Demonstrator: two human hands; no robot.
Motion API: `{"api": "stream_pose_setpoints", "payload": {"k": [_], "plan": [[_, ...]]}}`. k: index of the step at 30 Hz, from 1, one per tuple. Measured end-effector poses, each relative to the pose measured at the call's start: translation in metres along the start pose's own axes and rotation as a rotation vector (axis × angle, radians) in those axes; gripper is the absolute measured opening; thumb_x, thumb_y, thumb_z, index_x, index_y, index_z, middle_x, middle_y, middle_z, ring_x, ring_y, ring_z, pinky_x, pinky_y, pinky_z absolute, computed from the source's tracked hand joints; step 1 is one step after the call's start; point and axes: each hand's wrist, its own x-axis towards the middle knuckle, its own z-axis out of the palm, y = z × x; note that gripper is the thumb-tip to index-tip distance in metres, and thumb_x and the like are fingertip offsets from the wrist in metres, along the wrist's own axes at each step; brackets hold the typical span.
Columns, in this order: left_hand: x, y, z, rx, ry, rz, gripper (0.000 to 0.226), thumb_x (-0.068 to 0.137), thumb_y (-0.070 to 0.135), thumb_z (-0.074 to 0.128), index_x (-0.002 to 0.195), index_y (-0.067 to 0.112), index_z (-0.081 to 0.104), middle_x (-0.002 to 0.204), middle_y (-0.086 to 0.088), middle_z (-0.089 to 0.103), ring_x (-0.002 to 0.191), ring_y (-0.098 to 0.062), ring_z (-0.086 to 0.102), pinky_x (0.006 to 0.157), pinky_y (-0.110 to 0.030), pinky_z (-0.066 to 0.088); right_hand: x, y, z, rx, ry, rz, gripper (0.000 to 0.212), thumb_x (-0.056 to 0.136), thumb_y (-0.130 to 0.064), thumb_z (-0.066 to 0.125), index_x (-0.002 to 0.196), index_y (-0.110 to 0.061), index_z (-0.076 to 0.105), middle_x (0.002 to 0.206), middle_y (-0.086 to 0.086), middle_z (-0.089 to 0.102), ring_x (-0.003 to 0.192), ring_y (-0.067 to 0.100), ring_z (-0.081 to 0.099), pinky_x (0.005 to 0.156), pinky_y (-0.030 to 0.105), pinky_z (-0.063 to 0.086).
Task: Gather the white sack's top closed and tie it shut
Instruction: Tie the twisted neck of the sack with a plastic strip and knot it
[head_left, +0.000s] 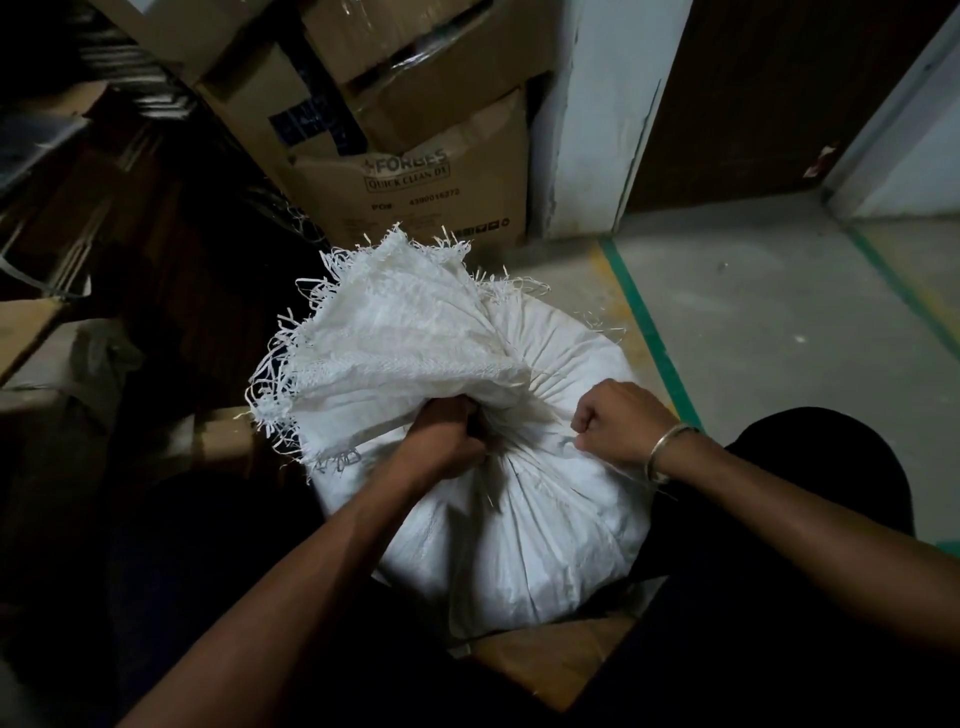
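Note:
A full white woven sack (524, 525) stands upright between my knees. Its frayed top (384, 332) is bunched into a neck and fans out up and to the left. My left hand (444, 439) grips that gathered neck from the left. My right hand (621, 423), with a metal bangle on the wrist, is fisted just right of the neck and pinches a thin white string (571, 441) that runs toward the neck. How the string wraps the neck is hidden by my left hand.
Stacked cardboard boxes (415, 176) stand right behind the sack, with more boxes and dark clutter (62, 291) to the left. A white pillar (597, 119) and a dark door are at the back right. A grey floor with a green line (652, 338) lies to the right.

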Motion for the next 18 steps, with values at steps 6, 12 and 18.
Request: {"api": "stream_pose_setpoints", "payload": {"k": [6, 12, 18], "plan": [[-0.002, 0.001, 0.002, 0.009, -0.007, 0.024, 0.019, 0.076, 0.008, 0.075, 0.094, 0.005, 0.075, 0.092, -0.009, 0.075, 0.086, -0.022, 0.069, 0.060, -0.019, 0.043, -0.024, -0.014, 0.013, 0.797, -0.219, 0.073, 0.033, 0.085, 0.010, 0.063, 0.104, -0.013, 0.050, 0.072, 0.021, 0.063, 0.052, 0.026, 0.064, 0.054, 0.033, 0.055], [-0.008, 0.001, -0.003, -0.002, 0.039, 0.084, 0.025, 0.079, 0.012, 0.080, 0.102, 0.003, 0.074, 0.100, -0.011, 0.074, 0.092, -0.020, 0.067, 0.066, -0.019, 0.039, -0.013, -0.016, 0.020, 0.501, -0.211, -0.183, 0.033, 0.082, 0.008, 0.058, 0.094, -0.016, 0.079, 0.074, 0.004, 0.076, 0.070, 0.016, 0.074, 0.074, 0.032, 0.060], [-0.012, 0.001, -0.005, -0.029, 0.001, 0.068, 0.020, 0.085, 0.017, 0.077, 0.102, 0.006, 0.073, 0.097, -0.007, 0.075, 0.085, -0.013, 0.066, 0.060, -0.008, 0.041, -0.012, -0.022, 0.025, -0.337, -0.072, -0.535, 0.020, 0.072, -0.036, 0.071, 0.090, -0.028, 0.066, 0.085, -0.007, 0.064, 0.088, 0.019, 0.062, 0.070, 0.033, 0.051]]}}
